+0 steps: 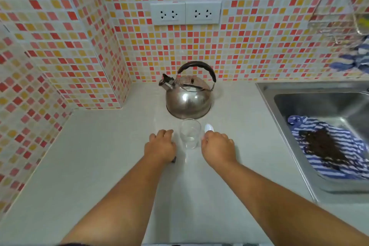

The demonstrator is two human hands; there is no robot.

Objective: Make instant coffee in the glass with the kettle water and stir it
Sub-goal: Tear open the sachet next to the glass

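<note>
1. Clear glass (pixel 190 134) upright on the pale counter (pixel 99 156), just in front of the steel kettle (pixel 188 98) and between the two hands; empty by the look of it, no dark coffee inside.
2. Left hand (pixel 160 147) palm-down on the counter just left of the glass, fingers curled loosely over something small and dark (pixel 174 159) peeking out near the wrist; possibly a coffee sachet, though too little shows to be sure.
3. Right hand (pixel 217 147) just right of the glass, fingers closed around a white spoon (pixel 209 127) whose bowl pokes out past the knuckles toward the kettle.
4. Kettle near the tiled back wall, spout (pixel 165 83) to the left, black arched handle (pixel 197 68) standing up over the lid.
5. Handling, as a judgement: glass thin-walled, light, smooth and breakable, easily tipped by a knock; best steadied low around the wall, away from the rim, and likely hot once filled.
6. Kettle probably heavy if full, metal body possibly hot; black handle the only sensible place to grip, with a slow tilt so the stream lands inside the narrow glass.
7. Spoon light and stiff; gentle stirring to spare the glass wall.
8. Sink (pixel 299 94) at right holding a striped cloth (pixel 335 146), well apart from the work.
</note>
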